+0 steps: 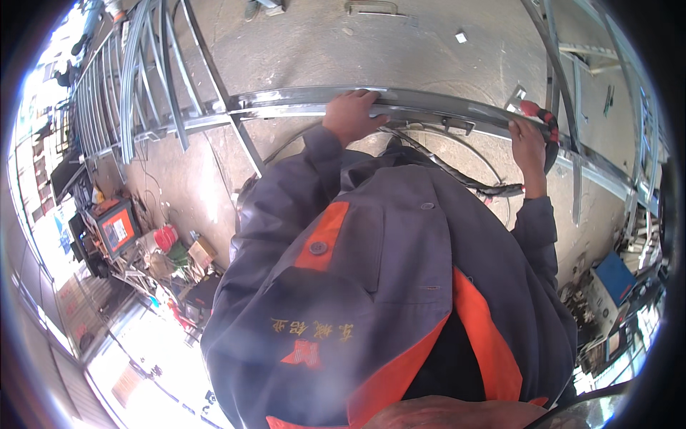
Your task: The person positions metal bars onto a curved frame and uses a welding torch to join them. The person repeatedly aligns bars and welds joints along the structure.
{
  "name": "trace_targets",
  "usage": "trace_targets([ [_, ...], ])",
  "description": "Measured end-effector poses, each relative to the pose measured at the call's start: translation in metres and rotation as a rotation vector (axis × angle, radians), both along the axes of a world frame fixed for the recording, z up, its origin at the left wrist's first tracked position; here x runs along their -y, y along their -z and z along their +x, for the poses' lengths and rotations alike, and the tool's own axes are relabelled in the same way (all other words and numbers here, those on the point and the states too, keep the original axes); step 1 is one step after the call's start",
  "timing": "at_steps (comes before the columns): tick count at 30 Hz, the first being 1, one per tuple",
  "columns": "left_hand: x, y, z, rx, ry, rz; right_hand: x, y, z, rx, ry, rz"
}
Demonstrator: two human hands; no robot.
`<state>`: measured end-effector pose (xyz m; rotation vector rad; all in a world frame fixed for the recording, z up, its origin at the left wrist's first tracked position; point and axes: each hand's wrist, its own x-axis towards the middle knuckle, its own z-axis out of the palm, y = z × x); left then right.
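Note:
A long grey metal bar (429,100) lies crosswise in front of me, over metal supports. My left hand (350,116) grips it near the middle, fingers over the top and thumb along the near side. Farther right, my right hand (527,150) has its fingers curled on the bar's near edge. Just beyond that hand, a red-and-black tool handle (549,121) rests across the bar; its exact kind is unclear. Beside it sits a small metal bracket (516,96). Beneath the bar, a short dark metal piece (457,126) shows, partly hidden.
Dark cables (493,190) trail below the bar near my body. Several long metal profiles (164,68) lean together on the left. An orange-fronted machine (116,227) stands at the lower left, a blue-topped box (613,280) at the lower right. A white scrap (461,36) lies on the floor.

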<state>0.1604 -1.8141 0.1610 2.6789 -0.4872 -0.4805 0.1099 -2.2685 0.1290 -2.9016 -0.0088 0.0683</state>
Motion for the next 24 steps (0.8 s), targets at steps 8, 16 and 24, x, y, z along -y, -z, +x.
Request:
trace_targets([
  [8, -0.005, 0.001, -0.007, 0.134, -0.003, -0.077, -0.007, -0.005, 0.002, -0.104, 0.092, 0.017],
  [16, -0.106, -0.053, -0.04, 0.632, -0.474, -0.195, -0.064, -0.015, 0.003, 0.041, 0.157, 0.147],
  [24, -0.254, -0.068, -0.065, 0.799, -0.871, -0.236, -0.267, -0.051, 0.023, -0.033, -0.057, 0.483],
])
